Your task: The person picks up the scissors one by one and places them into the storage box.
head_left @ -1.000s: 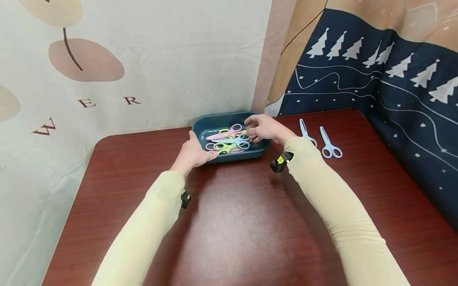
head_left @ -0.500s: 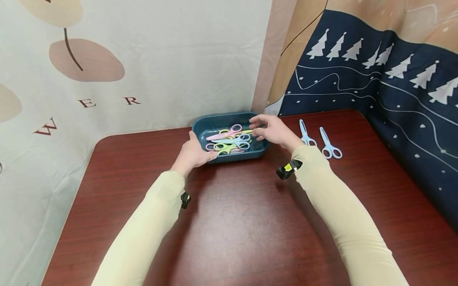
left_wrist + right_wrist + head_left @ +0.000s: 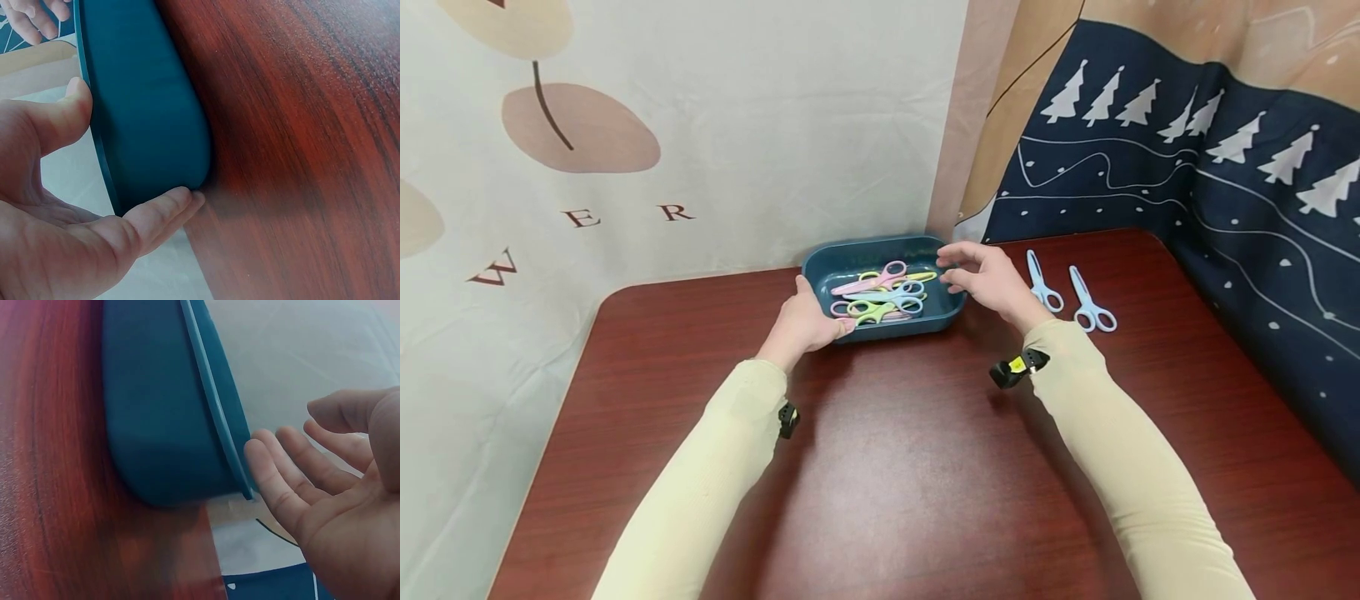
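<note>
A dark teal bin (image 3: 906, 329) stands at the far edge of the table with several small scissors lying loose inside it. Pink scissors (image 3: 859, 286), blue scissors (image 3: 880, 295) and green scissors (image 3: 876, 312) show on top of the pile. My left hand (image 3: 796, 323) holds the bin's left end, thumb over the rim and fingers (image 3: 165, 209) along the outer wall. At the opposite end, my right hand (image 3: 988, 277) hovers by the rim (image 3: 215, 415), its fingers loosely bent and holding nothing.
Two light blue scissors (image 3: 1082, 287) (image 3: 1036, 267) lie on the dark red wood table (image 3: 887, 467), right of the bin. A pale cloth backdrop (image 3: 737, 125) hangs close behind, and a navy cloth with white trees (image 3: 1105, 167) borders the right side.
My right hand has drawn back rightward from over the scissors to the bin's right rim, uncovering the yellow scissors. My left hand and the bin have stayed put.
</note>
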`<control>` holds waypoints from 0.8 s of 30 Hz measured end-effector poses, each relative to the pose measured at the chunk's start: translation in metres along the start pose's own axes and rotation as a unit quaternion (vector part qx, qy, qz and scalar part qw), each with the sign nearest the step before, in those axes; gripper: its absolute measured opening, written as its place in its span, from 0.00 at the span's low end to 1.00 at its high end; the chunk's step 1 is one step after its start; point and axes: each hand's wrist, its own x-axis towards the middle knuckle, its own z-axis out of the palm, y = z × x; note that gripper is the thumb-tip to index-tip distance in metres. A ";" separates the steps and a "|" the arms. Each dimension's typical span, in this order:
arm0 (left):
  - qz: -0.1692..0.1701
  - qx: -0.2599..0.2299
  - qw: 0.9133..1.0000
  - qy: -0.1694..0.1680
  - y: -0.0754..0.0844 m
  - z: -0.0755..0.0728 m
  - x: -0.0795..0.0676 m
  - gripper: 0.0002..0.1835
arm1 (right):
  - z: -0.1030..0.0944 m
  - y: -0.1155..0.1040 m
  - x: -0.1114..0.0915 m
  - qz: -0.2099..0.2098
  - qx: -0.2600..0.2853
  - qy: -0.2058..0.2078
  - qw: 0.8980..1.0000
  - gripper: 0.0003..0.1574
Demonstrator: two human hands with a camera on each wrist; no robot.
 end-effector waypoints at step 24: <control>-0.002 0.001 1.000 -0.004 0.000 0.002 0.002 0.66 | -0.011 0.019 -0.020 -0.021 0.035 0.083 0.996 0.22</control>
